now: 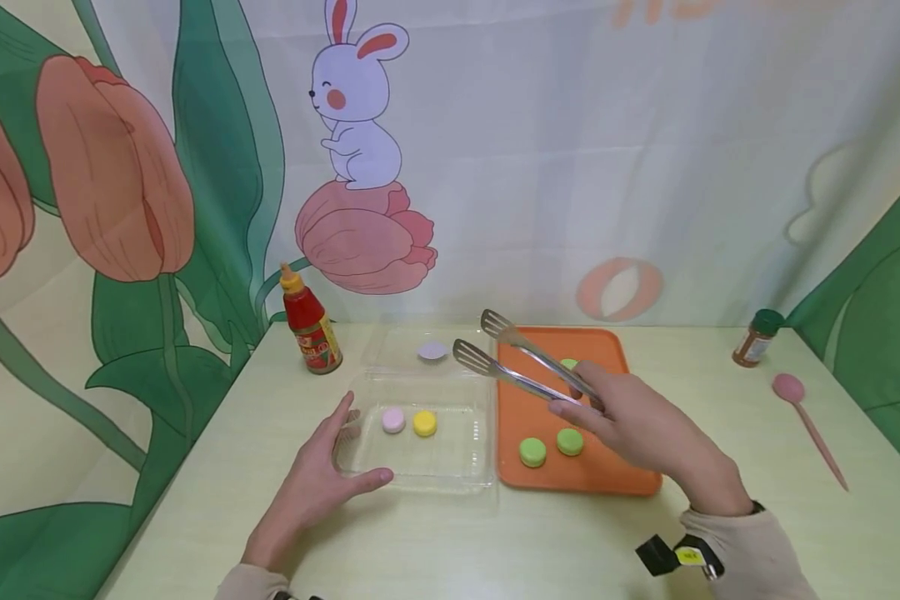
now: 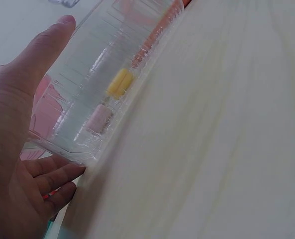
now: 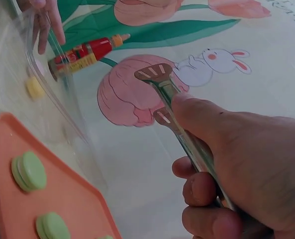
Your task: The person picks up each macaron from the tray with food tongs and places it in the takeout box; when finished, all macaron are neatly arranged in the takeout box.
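Observation:
My right hand (image 1: 641,421) grips metal tongs (image 1: 528,387). Their slotted tips are apart with nothing between them, above the back edge of an orange tray (image 1: 517,412). Green macarons (image 1: 532,452) sit on that tray, one partly hidden behind the hand. On its left stands a clear plastic box (image 1: 453,458) with its lid folded back, holding a lilac macaron (image 1: 393,420) and a yellow macaron (image 1: 424,423). My left hand (image 1: 318,475) is at the box's left end, thumb and fingers spread around the corner; whether the fingertips (image 2: 77,172) touch it I cannot tell.
A red sauce bottle (image 1: 311,327) stands at the back left. To the far right are a spice jar (image 1: 757,337) with a green cap and a pink spoon (image 1: 810,429). A pale lilac round thing (image 1: 432,351) shows at the lid. A printed curtain (image 1: 495,167) hangs behind the table.

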Tool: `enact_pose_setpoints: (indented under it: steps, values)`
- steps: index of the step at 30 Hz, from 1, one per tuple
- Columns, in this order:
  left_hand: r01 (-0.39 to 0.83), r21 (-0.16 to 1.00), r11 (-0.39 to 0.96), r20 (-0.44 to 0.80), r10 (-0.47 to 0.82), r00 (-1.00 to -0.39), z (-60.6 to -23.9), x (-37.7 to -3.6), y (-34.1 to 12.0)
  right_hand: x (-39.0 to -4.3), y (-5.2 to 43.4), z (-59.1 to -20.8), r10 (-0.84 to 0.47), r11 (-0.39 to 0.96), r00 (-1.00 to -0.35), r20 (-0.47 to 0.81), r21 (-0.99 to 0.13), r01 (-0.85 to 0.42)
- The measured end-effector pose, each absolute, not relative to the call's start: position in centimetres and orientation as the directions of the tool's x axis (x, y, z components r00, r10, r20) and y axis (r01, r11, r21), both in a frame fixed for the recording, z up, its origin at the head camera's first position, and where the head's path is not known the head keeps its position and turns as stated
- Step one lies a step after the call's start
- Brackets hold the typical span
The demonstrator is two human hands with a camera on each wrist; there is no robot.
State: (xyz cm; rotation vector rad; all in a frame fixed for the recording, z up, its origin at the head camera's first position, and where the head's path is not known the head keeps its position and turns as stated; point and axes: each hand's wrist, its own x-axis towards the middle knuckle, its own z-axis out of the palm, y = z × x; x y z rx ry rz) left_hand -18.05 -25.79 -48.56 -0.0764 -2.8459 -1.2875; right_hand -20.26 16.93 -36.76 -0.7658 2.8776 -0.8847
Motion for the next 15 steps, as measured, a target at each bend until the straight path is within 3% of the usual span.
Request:
enact_pose_setpoints:
  steps: [15]
  values:
    - [0.058,0.745,0.664,0.035,0.048,-0.998,-48.5,-18.1,-25.7,-21.4,22.9,-36.3,-0.308,0.789,-0.944,0.115,-0.525,-0.321]
